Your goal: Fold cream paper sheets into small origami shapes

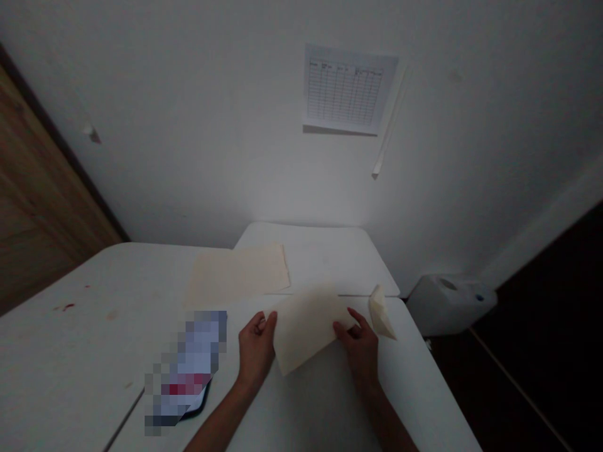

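Observation:
A cream sheet of paper (306, 329) is held between my two hands above the white table, its near corner pointing toward me. My left hand (257, 345) pinches its left edge, thumb on top. On the right side, my right hand (360, 345) grips the edge between thumb and fingers. Just beyond that hand stands a small folded paper piece (380, 314) with pointed ends. More cream paper (238, 273) lies flat at the back left of my hands, apart from them.
A phone (193, 367), partly pixelated, lies on the white table (94, 326) left of my hands. The wall behind carries a printed table sheet (346, 88). A white plastic container (450, 304) stands on the floor past the table's right edge.

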`<state>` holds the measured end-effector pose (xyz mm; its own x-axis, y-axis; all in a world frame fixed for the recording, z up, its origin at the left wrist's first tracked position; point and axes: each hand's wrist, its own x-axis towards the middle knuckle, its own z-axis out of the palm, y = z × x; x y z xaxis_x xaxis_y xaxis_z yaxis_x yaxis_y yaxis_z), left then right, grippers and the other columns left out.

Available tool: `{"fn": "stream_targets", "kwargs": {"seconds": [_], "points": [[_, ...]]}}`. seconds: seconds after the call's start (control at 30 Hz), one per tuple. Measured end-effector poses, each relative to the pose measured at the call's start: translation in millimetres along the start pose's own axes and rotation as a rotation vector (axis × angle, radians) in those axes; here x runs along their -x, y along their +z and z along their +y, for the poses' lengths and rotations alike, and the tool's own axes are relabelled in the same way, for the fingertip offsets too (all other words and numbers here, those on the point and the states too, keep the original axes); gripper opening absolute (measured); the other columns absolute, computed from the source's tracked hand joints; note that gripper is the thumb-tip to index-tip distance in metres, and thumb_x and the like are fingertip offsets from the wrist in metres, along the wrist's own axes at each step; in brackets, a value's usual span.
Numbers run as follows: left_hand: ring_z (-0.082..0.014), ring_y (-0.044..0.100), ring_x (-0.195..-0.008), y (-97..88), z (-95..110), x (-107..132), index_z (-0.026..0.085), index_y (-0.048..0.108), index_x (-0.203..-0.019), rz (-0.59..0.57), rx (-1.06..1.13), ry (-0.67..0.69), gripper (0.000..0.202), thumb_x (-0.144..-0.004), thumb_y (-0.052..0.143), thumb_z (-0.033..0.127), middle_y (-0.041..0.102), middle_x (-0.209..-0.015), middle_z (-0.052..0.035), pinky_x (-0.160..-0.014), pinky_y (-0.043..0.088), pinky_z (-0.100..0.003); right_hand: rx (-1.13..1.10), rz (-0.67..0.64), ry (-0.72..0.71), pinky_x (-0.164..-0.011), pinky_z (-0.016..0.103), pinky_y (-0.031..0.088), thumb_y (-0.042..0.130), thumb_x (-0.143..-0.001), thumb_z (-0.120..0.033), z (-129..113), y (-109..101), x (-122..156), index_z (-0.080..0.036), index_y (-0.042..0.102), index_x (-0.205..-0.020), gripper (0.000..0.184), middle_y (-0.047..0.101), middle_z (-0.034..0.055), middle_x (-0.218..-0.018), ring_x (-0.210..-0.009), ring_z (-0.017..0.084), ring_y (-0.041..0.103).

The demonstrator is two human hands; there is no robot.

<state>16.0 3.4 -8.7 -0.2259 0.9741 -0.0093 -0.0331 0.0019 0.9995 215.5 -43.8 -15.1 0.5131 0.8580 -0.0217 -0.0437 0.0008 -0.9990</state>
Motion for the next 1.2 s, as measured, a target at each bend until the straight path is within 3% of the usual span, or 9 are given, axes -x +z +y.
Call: {"fn": "stream_targets", "kwargs": {"seconds": [0.23,0.37,0.5,0.63,0.8,0.97,1.2], "points": [[-0.0113,0.048,-0.045,0.2,1,4,0.017,0.057,-0.068,-0.123,-0.004,0.014,0.038,-0.077,0.062,0.053,0.055,-0.052,0.0035,-0.042,0.035,-0.020,0.277,0.105,-0.156,-0.066,0.032,0.053,0.068,-0.076,-0.047,-5,-2,5,-0.011,0.070,-0.103,0.045,0.074,0.0084,-0.081,-0.073,0.025,0.068],[-0.0110,0.047,-0.043,-0.6,0,1,0.016,0.060,-0.066,-0.167,-0.008,0.017,0.039,-0.077,0.062,0.054,0.051,-0.049,0.0047,-0.040,0.034,-0.020,0.408,0.156,-0.420,-0.068,0.032,0.054,0.058,-0.087,-0.042,-2,0,9,-0.015,0.073,-0.099,0.033,0.074,0.0091,-0.085,-0.072,0.023,0.068],[-0.0121,0.050,-0.044,-1.3,-1,0,0.016,0.063,-0.068,-0.203,-0.011,0.018,0.038,-0.079,0.061,0.053,0.054,-0.050,0.0040,-0.042,0.039,-0.020,0.492,0.016,-0.855,-0.081,0.035,0.055,0.051,-0.093,-0.022,1,4,14,-0.020,0.068,-0.113,0.026,0.072,0.0095,-0.101,-0.090,0.021,0.068],[-0.0136,0.053,-0.045,-1.0,2,1,0.017,0.062,-0.069,-0.224,0.004,0.014,0.037,-0.079,0.061,0.052,0.057,-0.053,0.0031,-0.043,0.042,-0.022,0.589,-0.165,-1.071,-0.085,0.036,0.057,0.045,-0.094,-0.011,1,6,16,-0.024,0.055,-0.131,0.041,0.069,0.0091,-0.113,-0.100,0.020,0.065],[-0.0143,0.055,-0.046,-0.2,5,2,0.017,0.062,-0.067,-0.218,0.024,0.019,0.036,-0.079,0.062,0.051,0.058,-0.052,0.0029,-0.043,0.044,-0.023,0.695,-0.255,-1.176,-0.089,0.037,0.056,0.044,-0.092,-0.008,-2,7,17,-0.025,0.050,-0.136,0.048,0.066,0.0095,-0.120,-0.106,0.021,0.063],[-0.0137,0.054,-0.045,-0.3,6,2,0.016,0.063,-0.068,-0.214,0.048,0.019,0.036,-0.079,0.062,0.051,0.056,-0.050,0.0034,-0.044,0.045,-0.023,0.795,-0.316,-1.189,-0.088,0.037,0.056,0.045,-0.091,-0.006,-2,9,18,-0.021,0.058,-0.126,0.041,0.066,0.0097,-0.120,-0.106,0.022,0.061],[-0.0167,0.059,-0.052,-1.2,6,3,0.013,0.068,-0.083,-0.226,0.025,0.022,0.041,-0.081,0.061,0.054,0.064,-0.059,-0.0009,-0.048,0.048,-0.025,0.889,-0.381,-1.198,-0.083,0.035,0.056,0.049,-0.090,-0.009,-1,11,22,-0.022,0.064,-0.114,0.032,0.067,0.0076,-0.119,-0.100,0.023,0.061]]}}
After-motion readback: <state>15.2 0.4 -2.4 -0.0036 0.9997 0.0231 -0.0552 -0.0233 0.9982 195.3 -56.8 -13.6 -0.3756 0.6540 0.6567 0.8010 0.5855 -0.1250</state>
